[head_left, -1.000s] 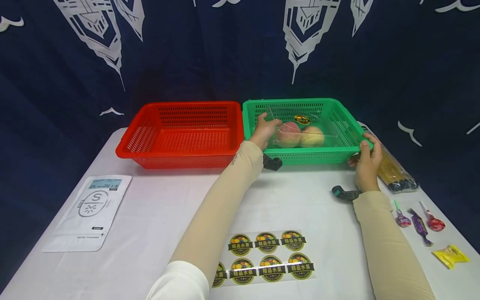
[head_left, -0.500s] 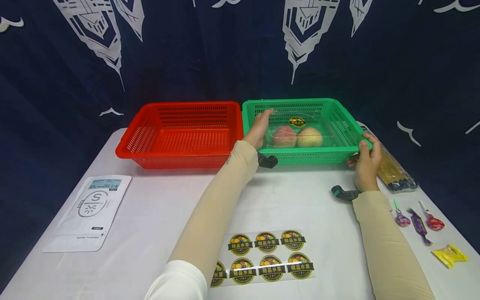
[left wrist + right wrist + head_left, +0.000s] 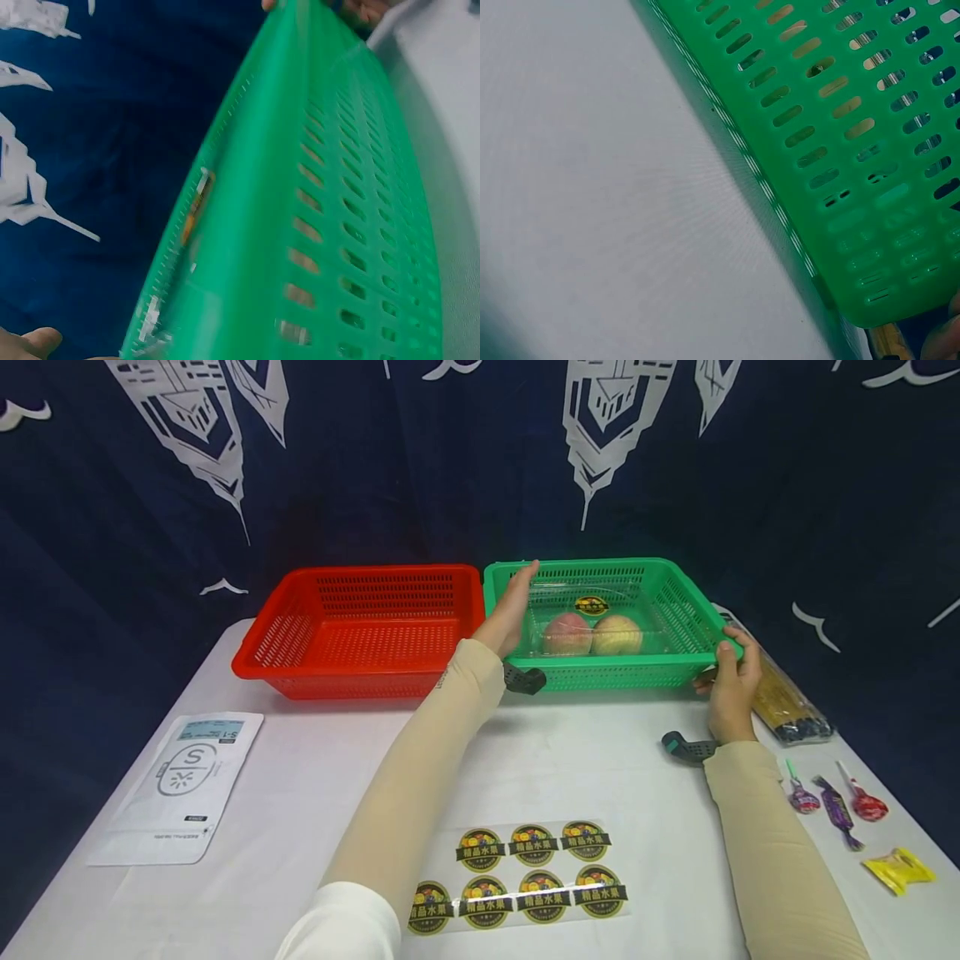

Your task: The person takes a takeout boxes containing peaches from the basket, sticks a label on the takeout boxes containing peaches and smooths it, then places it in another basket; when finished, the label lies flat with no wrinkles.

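Observation:
In the head view, my left hand [image 3: 512, 610] is over the left end of the green basket [image 3: 607, 672], its fingers straight and pointing up and away. Inside the basket lies a clear plastic box [image 3: 663, 639] with a black-and-gold round sticker [image 3: 592, 605]. A reddish round fruit [image 3: 567, 634] and a yellowish one [image 3: 617, 635] show through the plastic. My right hand [image 3: 733, 689] grips the basket's front right corner, thumb on the rim and fingers underneath. Fingertips [image 3: 41, 341] of the left hand show beside the basket's rim in the left wrist view.
An empty red basket [image 3: 390, 639] adjoins on the left. A white packet [image 3: 183, 785] lies at left, a sticker sheet [image 3: 525, 877] in front. On the right are a clear-wrapped bundle [image 3: 791, 702], lollipops [image 3: 870, 806], a purple candy [image 3: 837, 810] and a yellow one [image 3: 898, 870].
My left hand has let go of the clear box and moved left, its fingers straightening. The box and fruits have shifted slightly left. My right hand keeps its grip on the corner.

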`<state>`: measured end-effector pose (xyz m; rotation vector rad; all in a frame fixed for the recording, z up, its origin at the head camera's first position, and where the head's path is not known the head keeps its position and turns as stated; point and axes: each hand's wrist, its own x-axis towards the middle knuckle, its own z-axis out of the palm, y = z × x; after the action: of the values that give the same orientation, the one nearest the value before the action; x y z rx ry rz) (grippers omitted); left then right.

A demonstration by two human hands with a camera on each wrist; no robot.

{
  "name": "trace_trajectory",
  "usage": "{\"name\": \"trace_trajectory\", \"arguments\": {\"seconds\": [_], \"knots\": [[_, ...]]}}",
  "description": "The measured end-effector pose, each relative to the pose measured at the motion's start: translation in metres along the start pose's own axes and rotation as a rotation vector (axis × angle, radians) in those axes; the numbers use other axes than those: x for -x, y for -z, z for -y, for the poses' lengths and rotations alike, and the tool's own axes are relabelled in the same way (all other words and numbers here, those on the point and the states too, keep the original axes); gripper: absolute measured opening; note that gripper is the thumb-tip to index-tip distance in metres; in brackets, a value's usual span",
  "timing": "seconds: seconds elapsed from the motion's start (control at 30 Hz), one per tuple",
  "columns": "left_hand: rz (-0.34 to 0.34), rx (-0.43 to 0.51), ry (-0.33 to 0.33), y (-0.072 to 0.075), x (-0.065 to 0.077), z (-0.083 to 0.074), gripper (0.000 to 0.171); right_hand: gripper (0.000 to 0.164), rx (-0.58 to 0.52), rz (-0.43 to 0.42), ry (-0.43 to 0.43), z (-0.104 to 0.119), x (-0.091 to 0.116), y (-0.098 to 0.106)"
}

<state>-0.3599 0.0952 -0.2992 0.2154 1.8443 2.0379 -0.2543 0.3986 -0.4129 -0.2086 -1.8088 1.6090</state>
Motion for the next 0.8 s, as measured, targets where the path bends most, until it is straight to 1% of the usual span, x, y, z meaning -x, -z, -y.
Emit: {"name": "trace_trajectory", "arguments": {"seconds": [0.1,0.23,0.33,0.5,0.63,0.73,0.8], "knots": [[0.022,0.061,-0.002,0.004,0.007,-0.004,0.07,0.041,0.008,0.0,-0.003,-0.001,0.0,-0.001],[0.061,0.142,-0.014,0.011,0.024,-0.009,0.07,0.039,0.009,0.001,-0.007,-0.003,0.0,-0.002],[0.131,0.167,-0.029,0.02,0.041,-0.012,0.068,0.04,0.001,0.005,-0.021,-0.002,0.0,-0.002],[0.274,0.163,-0.05,0.04,0.072,-0.012,0.065,0.037,-0.055,0.005,-0.045,-0.003,-0.002,-0.002],[0.365,0.16,-0.038,0.056,0.099,-0.004,0.065,0.037,-0.085,-0.001,-0.053,-0.003,-0.002,0.001],[0.403,0.117,-0.039,0.069,0.119,0.004,0.067,0.038,-0.075,-0.001,-0.059,-0.003,0.001,0.003],[0.408,0.046,-0.052,0.08,0.131,0.01,0.067,0.038,-0.079,-0.004,-0.064,-0.003,0.002,0.005]]}}
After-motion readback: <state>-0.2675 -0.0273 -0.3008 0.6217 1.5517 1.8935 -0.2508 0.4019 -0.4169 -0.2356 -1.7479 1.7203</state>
